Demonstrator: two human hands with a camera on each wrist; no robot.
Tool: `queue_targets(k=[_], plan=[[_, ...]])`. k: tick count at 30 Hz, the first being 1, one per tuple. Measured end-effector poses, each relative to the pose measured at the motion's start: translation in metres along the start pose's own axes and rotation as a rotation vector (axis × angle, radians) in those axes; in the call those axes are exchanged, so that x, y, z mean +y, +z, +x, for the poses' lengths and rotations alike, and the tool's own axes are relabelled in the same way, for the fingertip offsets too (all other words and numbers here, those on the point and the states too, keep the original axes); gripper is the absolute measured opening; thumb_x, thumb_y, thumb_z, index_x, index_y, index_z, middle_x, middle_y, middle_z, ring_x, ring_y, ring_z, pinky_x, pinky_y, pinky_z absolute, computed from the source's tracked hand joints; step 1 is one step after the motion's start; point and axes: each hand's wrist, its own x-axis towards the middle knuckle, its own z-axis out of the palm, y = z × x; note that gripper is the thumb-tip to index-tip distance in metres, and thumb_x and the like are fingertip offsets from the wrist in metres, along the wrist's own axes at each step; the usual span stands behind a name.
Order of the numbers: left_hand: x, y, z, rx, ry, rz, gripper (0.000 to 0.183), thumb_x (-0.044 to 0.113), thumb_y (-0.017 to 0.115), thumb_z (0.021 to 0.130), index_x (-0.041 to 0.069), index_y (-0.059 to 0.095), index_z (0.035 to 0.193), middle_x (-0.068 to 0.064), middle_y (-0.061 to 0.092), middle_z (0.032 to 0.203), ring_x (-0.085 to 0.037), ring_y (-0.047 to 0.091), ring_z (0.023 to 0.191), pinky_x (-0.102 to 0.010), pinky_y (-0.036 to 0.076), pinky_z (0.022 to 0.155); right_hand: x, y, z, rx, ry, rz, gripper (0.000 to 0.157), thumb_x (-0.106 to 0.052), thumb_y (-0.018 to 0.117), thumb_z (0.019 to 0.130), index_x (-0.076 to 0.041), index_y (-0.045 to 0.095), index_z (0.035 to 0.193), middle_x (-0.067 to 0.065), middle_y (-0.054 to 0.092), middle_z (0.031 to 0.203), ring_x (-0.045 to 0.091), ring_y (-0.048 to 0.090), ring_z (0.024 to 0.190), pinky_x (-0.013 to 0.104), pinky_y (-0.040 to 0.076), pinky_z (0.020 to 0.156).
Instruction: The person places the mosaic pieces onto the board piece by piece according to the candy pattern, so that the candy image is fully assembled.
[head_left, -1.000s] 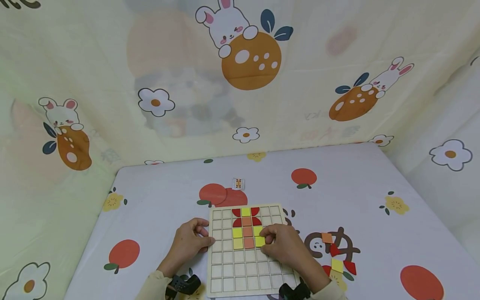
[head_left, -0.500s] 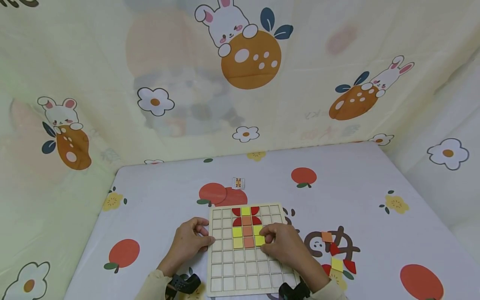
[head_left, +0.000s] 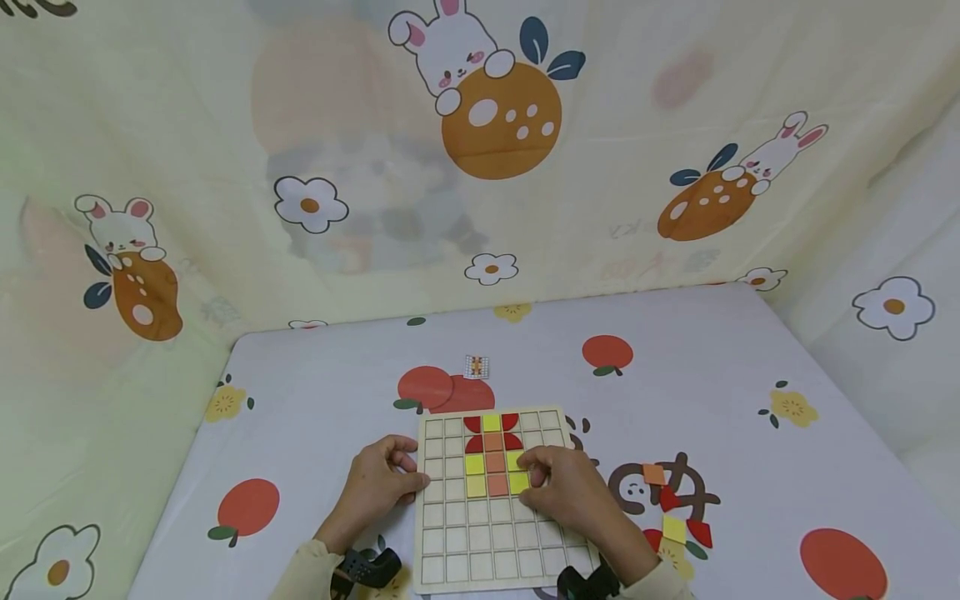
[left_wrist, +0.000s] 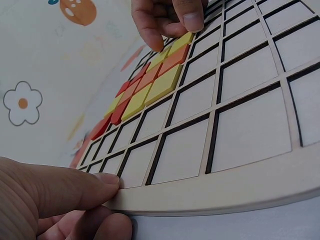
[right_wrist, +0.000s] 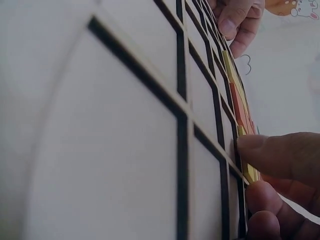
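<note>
A wooden grid board (head_left: 457,542) lies on the table with red, yellow and orange tiles in its upper middle columns. My left hand (head_left: 378,473) grips the board's left rim; in the left wrist view its thumb (left_wrist: 102,186) lies on top, with curled fingers at the side. On the pattern's right side, my right hand (head_left: 568,490) pinches the lower yellow square tile (head_left: 517,483). The right wrist view has the thumb (right_wrist: 255,143) against this yellow tile (right_wrist: 249,171). Part of the upper right yellow tile (head_left: 513,458) is hidden by the index finger.
Loose tiles lie right of the board: an orange square (head_left: 654,475), a yellow square (head_left: 673,529) and several red pieces, one red piece (head_left: 700,533) among them. A small pattern card (head_left: 477,367) sits beyond the board. Patterned cloth (head_left: 375,275) hangs behind the table.
</note>
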Motion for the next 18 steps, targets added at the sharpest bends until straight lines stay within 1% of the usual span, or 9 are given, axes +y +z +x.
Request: queue_targets(k=[4, 7, 10, 13, 15, 18], plan=[[0.001, 0.002, 0.0, -0.003, -0.011, -0.003, 0.043, -0.002, 0.085, 0.081, -0.001, 0.066, 0.12, -0.007, 0.063, 0.087, -0.016, 0.063, 0.064, -0.027, 0.058, 0.055, 0.003, -0.008, -0.005, 0.025, 0.032, 0.047, 0.03, -0.005, 0.086, 0.079, -0.007, 0.077, 0.108, -0.004, 0.061, 0.078, 0.013, 0.054, 0.068, 0.025, 0.046, 0.059], [0.002, 0.003, 0.0, -0.002, -0.015, -0.009, 0.044, -0.002, 0.085, 0.081, -0.001, 0.066, 0.12, -0.008, 0.063, 0.088, -0.016, 0.062, 0.065, -0.028, 0.058, 0.056, 0.008, -0.02, -0.013, 0.078, 0.084, 0.057, 0.03, -0.009, 0.085, 0.082, -0.008, 0.077, 0.111, -0.002, 0.065, 0.086, 0.013, 0.056, 0.073, 0.025, 0.048, 0.062], [0.003, 0.002, -0.001, 0.005, -0.019, -0.012, 0.044, -0.003, 0.085, 0.08, -0.001, 0.066, 0.12, -0.008, 0.063, 0.088, -0.016, 0.062, 0.066, -0.028, 0.059, 0.056, 0.017, -0.036, -0.024, 0.13, 0.158, 0.011, 0.03, -0.013, 0.083, 0.085, -0.01, 0.077, 0.114, -0.001, 0.066, 0.09, 0.014, 0.056, 0.076, 0.024, 0.048, 0.063], [0.005, 0.002, -0.002, 0.011, -0.024, -0.008, 0.044, -0.003, 0.085, 0.08, -0.001, 0.066, 0.12, -0.008, 0.063, 0.088, -0.016, 0.062, 0.066, -0.028, 0.059, 0.056, 0.026, -0.055, -0.038, 0.159, 0.211, -0.057, 0.029, -0.015, 0.082, 0.085, -0.011, 0.077, 0.114, -0.001, 0.068, 0.092, 0.014, 0.057, 0.077, 0.024, 0.048, 0.063], [0.005, 0.002, -0.003, 0.014, -0.028, -0.003, 0.044, -0.002, 0.085, 0.08, -0.001, 0.066, 0.12, -0.008, 0.063, 0.089, -0.017, 0.062, 0.066, -0.028, 0.059, 0.056, 0.033, -0.065, -0.047, 0.155, 0.232, -0.102, 0.028, -0.015, 0.083, 0.085, -0.01, 0.077, 0.112, -0.001, 0.068, 0.092, 0.014, 0.055, 0.075, 0.024, 0.047, 0.062], [0.006, 0.001, -0.004, 0.017, -0.032, 0.005, 0.044, -0.001, 0.086, 0.08, -0.001, 0.066, 0.12, -0.008, 0.062, 0.089, -0.017, 0.061, 0.067, -0.028, 0.058, 0.056, 0.041, -0.075, -0.06, 0.12, 0.272, -0.137, 0.03, -0.015, 0.085, 0.083, -0.008, 0.077, 0.11, -0.002, 0.068, 0.089, 0.015, 0.053, 0.073, 0.025, 0.045, 0.06]])
